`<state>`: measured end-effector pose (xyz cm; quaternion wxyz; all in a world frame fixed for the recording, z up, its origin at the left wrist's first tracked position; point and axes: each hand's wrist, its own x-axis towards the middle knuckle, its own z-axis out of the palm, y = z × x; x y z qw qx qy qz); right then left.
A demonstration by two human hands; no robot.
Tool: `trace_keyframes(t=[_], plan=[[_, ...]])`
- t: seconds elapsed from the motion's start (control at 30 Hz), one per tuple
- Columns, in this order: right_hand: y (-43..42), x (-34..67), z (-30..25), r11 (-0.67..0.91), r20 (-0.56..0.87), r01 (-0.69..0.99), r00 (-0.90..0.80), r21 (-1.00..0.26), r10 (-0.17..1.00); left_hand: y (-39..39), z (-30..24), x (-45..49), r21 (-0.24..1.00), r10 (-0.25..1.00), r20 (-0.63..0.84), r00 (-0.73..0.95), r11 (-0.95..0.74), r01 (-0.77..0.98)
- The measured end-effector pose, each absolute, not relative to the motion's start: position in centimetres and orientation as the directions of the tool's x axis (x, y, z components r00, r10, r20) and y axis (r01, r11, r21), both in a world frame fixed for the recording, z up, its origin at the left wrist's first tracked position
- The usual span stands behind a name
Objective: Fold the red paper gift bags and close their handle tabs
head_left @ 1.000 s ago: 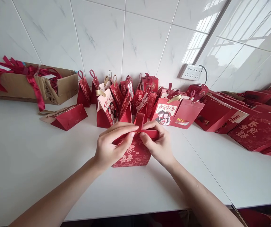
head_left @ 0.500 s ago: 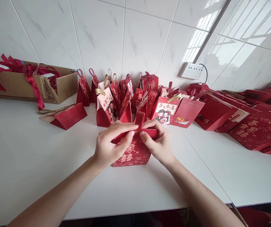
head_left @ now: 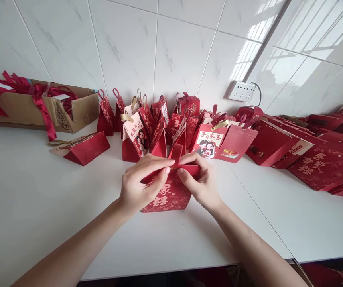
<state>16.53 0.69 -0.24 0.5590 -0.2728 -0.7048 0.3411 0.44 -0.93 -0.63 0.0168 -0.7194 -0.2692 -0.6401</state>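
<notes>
A small red gift box (head_left: 168, 197) with gold characters stands on the white table (head_left: 40, 207) in front of me. Both hands pinch its top flaps together. My left hand (head_left: 140, 183) grips the left side of the top, thumb and forefinger closed on the red flap. On the right side, my right hand (head_left: 200, 181) has its fingertips closed on the flap, meeting the left hand at the middle. A red flap (head_left: 176, 153) sticks up just behind my fingers.
A row of finished red and pink gift boxes (head_left: 159, 123) stands along the tiled wall. One red box (head_left: 83, 148) lies on its side at left. A cardboard carton (head_left: 40, 105) holds red ribbons. Flat red boxes (head_left: 318, 155) pile up at right below a wall socket (head_left: 241, 91).
Nothing but a slight shift of the view; both hands keep the same pinch on the box top.
</notes>
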Motion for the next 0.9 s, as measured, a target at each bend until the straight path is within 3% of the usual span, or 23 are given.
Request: trace_keyframes(t=[0.57,0.9], plan=[[0.74,16.24,-0.18,0.658,0.637,0.104,-0.178,-0.746,0.75,-1.02,-0.49,0.4,0.325,0.37,0.928,0.033,-0.851,0.412],[0.74,16.12,-0.32,0.679,0.664,0.06,-0.164,-0.732,0.73,-1.03,-0.37,0.55,0.315,0.353,0.935,0.039,-0.874,0.37]])
